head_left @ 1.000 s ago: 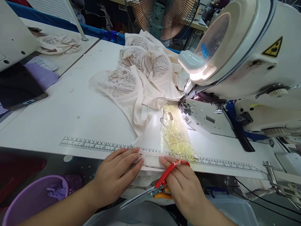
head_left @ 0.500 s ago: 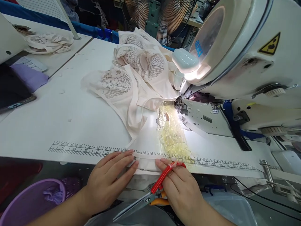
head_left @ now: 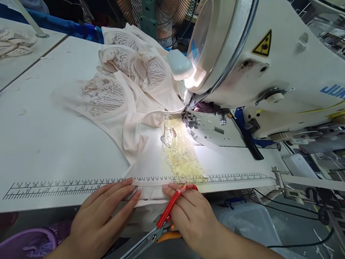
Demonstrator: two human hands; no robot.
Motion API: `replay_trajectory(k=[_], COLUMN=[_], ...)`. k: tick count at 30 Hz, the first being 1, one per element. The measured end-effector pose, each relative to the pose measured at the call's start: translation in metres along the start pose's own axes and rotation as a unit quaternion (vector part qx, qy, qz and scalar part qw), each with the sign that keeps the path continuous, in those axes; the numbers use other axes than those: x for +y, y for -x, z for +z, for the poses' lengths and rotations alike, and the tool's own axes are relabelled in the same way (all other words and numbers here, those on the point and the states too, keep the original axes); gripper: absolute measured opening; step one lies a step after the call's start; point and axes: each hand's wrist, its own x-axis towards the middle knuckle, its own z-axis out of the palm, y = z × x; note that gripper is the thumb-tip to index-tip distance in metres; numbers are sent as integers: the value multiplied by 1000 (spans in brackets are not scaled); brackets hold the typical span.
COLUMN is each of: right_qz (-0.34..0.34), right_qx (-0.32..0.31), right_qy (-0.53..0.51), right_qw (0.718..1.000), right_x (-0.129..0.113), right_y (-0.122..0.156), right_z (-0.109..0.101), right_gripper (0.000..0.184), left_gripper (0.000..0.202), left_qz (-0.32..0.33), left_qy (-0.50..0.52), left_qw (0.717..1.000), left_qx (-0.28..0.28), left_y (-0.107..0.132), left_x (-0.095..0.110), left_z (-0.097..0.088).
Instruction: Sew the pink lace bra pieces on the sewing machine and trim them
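Observation:
A pale bra band (head_left: 151,192) lies along the ruler scale (head_left: 72,185) at the table's front edge, between my two hands. With its fingers stretched out, my left hand (head_left: 104,216) rests on the band's left end. My right hand (head_left: 192,219) has its fingers curled through the red handle of a pair of scissors (head_left: 169,208), and its fingertips touch the band's right end. The blades point down and left, towards me. Beyond my hands, lace-cupped bras (head_left: 126,79) lie piled, one strap running under the sewing machine head (head_left: 215,64).
A clear bag of yellowish small pieces (head_left: 180,147) lies beside the machine's needle area. Purple basket (head_left: 29,244) stands below on the left, a translucent bin (head_left: 250,223) below on the right. A fan (head_left: 161,21) stands behind the table.
The view has turned to the right, so the table, bras and machine appear farther left. Both hands stay on the band, and the scissors remain in my right hand.

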Motion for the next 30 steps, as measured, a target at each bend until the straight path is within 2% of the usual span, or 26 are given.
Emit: replay_trajectory(k=[7,15,21,30], right_qz=[6,2,-14,9], right_qx=[9,0,-14,-7], right_qy=[-6,2,0,23], right_qw=[1000,1000,1000,1000], right_x=[2,0,0,-5], right_y=[-2,2,5,-1], right_z=[0,-1,1,-2], right_gripper=[25,32,31,33], left_gripper=[32,26,25,26], left_qz=[-13,-57,-67,-85], left_qy=[2,11,8,23], left_qw=[1000,998,998,996], left_qx=[-17,1,4,4], left_y=[-2,-7,-5,-6], left_x=[1,14,15,16], left_z=[0,-2,-1,-1])
